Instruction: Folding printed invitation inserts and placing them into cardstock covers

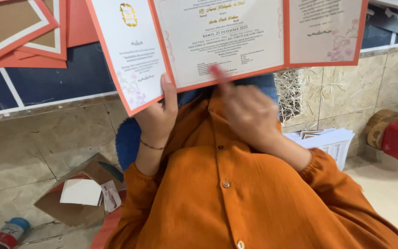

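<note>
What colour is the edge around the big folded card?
Orange-red, framing each panel of the card, best seen in the head view.

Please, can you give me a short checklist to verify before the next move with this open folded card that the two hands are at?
1. Left hand holds the card at its lower edge, thumb on the front: ok.
2. Card is fully open, three panels showing: ok.
3. Right hand has a firm hold: not ok; one raised finger only points at the bottom edge of the middle panel, and it is blurred.
4. Card is flat, free of creases: cannot tell.
5. Paper stack on the right is within reach: ok, likely.
6. Cardboard box on the floor stays apart from both hands: ok.
</note>
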